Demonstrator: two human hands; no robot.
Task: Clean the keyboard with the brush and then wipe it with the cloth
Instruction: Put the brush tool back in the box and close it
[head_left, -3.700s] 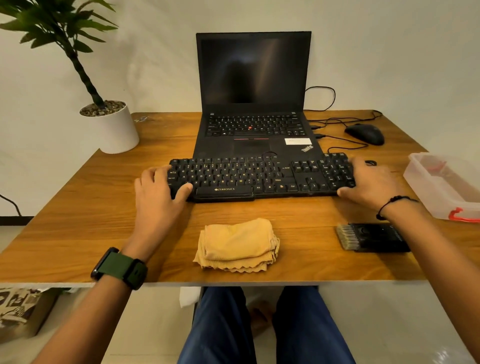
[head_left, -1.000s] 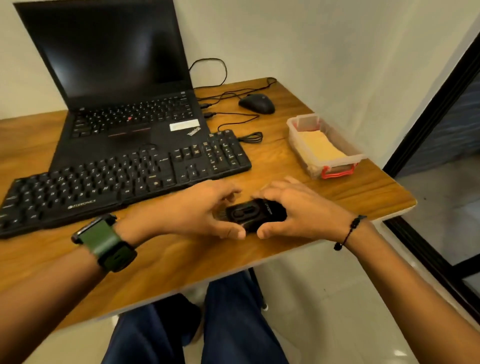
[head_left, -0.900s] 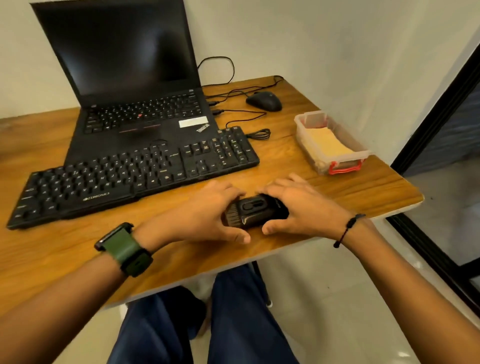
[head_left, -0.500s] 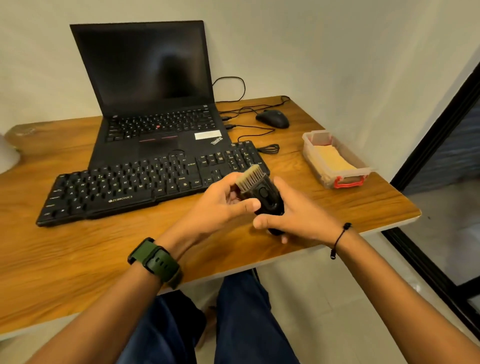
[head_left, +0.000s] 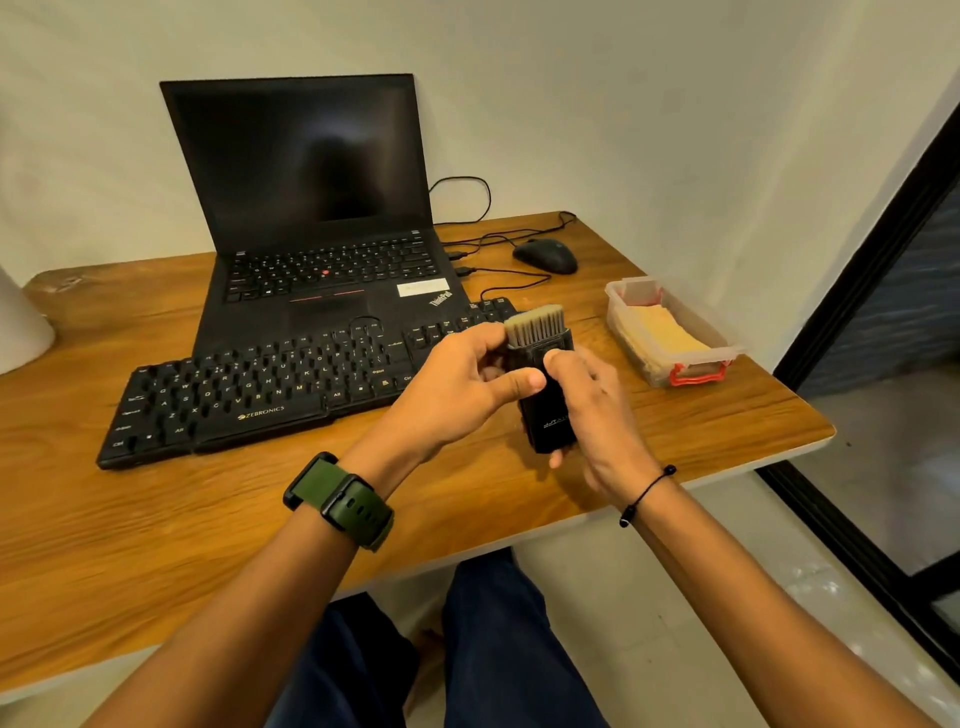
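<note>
The black brush (head_left: 548, 410) with pale bristles pointing up is held upright above the desk's front right part. My right hand (head_left: 592, 410) grips its black body from the right. My left hand (head_left: 462, 384) holds its upper part near the bristles, thumb across the front. The black keyboard (head_left: 249, 389) lies on the wooden desk (head_left: 156, 519) to the left of both hands; its right end is hidden behind them. A yellow cloth (head_left: 662, 332) lies in a clear plastic box (head_left: 675, 374) at the right.
An open black laptop (head_left: 311, 208) stands behind the keyboard. A black mouse (head_left: 545, 255) and cables lie at the back right. A white pot (head_left: 21, 322) shows at the left edge. The desk's edge runs close below my hands.
Both hands went from the keyboard to the brush, picked it off the desk and raised it upright with bristles up. The folded cloth seen on the desk in front is out of view.
</note>
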